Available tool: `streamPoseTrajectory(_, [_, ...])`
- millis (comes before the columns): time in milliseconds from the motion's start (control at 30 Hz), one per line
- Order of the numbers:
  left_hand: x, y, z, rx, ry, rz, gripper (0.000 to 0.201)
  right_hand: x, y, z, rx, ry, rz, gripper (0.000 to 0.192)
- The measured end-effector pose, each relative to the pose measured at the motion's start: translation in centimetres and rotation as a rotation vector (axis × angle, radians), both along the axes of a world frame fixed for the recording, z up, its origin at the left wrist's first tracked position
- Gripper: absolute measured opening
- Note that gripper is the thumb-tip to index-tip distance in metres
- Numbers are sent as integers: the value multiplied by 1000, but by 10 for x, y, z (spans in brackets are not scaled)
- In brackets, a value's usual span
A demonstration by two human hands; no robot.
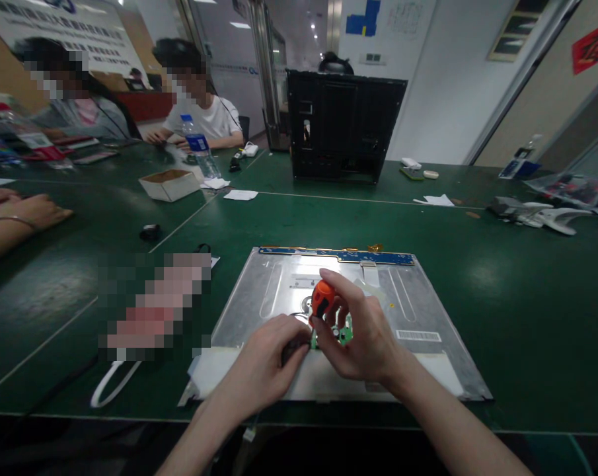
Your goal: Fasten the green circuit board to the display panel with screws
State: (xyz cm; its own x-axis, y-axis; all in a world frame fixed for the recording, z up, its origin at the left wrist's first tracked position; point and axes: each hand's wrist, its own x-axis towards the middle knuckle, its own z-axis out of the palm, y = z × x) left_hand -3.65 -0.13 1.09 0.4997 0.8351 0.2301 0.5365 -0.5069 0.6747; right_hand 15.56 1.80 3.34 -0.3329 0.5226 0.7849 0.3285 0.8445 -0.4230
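Observation:
An orange and black screwdriver [322, 299] stands nearly upright over a small green circuit board [347, 329]. My right hand [365, 330] grips its handle between thumb and fingers; the tip is hidden. Fingers curled, my left hand [273, 357] rests at the board's left side, close to the screwdriver, and what it pinches, if anything, is hidden. Beneath both hands lies a silver metal display panel [249, 291]. Along its far edge runs a blue circuit strip [328, 255], joined to a white ribbon cable [371, 272].
Left of the panel lies a blurred-out object with a white strap [111, 387]. Farther off on the green table [517, 317] are an open white box [170, 184], a water bottle [199, 147] and a large black monitor housing [345, 125]. Other people sit at the left.

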Motion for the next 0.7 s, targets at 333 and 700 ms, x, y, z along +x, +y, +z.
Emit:
streamPoseTrajectory(333, [1,1,0,8,-1,12,11,-1,2,3,15,-16,-38,57])
streamPoseTrajectory(700, [2,0,-1,33,-19,13,14,-1,1,1,34,24,-17,63])
